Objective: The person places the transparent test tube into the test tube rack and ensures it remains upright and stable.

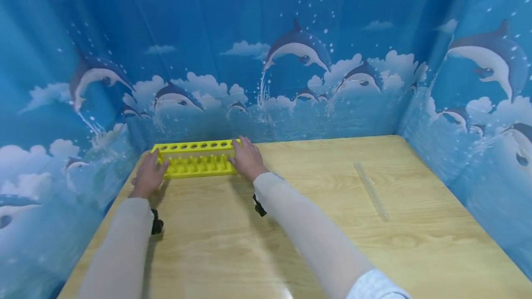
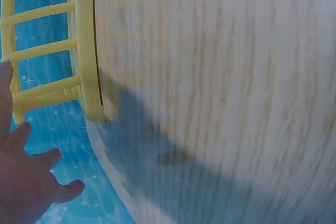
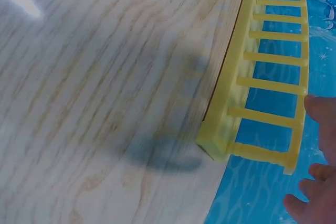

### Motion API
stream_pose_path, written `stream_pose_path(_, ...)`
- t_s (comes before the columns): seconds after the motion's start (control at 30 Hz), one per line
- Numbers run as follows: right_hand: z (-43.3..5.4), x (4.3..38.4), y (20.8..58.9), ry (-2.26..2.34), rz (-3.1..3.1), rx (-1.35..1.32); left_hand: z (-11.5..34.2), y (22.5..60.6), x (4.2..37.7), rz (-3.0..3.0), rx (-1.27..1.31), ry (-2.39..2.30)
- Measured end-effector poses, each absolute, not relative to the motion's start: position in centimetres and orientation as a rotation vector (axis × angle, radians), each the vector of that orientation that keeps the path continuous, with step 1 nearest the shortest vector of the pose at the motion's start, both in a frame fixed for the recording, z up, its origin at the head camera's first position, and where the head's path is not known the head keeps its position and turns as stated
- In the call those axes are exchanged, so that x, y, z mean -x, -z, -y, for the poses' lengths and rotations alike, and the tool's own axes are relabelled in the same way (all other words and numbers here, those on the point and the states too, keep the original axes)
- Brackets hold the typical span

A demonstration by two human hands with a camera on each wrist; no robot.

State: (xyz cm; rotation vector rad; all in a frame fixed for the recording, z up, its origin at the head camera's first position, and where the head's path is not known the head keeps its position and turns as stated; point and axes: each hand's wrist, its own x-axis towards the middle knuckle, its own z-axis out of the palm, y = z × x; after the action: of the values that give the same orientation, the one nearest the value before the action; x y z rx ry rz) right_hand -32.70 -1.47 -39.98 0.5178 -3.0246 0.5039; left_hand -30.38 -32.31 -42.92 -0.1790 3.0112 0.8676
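Observation:
A yellow test tube rack [image 1: 199,174] stands near the table's back left edge, with a row of round holes in its top plate and pegs along its base. My left hand [image 1: 148,176] holds its left end, the thumb towards the near side. In the left wrist view, several fingers of that left hand [image 2: 29,177] spread past the rack's end. My right hand [image 1: 248,158] grips the other end, fingers over the top plate. From the right wrist, its thumb meets the plate's edge on the rack [image 3: 278,85]. The rack's holes hold no tubes.
A clear, narrow tube-like piece [image 1: 371,191] lies on the right half of the wooden table [image 1: 316,225]. Blue dolphin-print curtains [image 1: 216,59] enclose the back and both sides, close behind the rack.

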Motion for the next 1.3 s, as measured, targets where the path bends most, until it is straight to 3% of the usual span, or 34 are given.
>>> stream_pose_path(0.3,0.9,32.5,41.1,-0.456,3.085,-0.626,31.9,43.4,30.2,-3.066,0.208,-0.877)
stream_pose_path(0.87,1.7,32.8,41.4,-0.349,3.044,-0.499,30.1,42.3,31.7,-3.039,0.522,-0.846)
stream_pose_path(1.3,2.1,33.2,41.2,-0.333,2.954,-0.46,31.0,41.6,31.1,-3.035,0.412,-0.813)
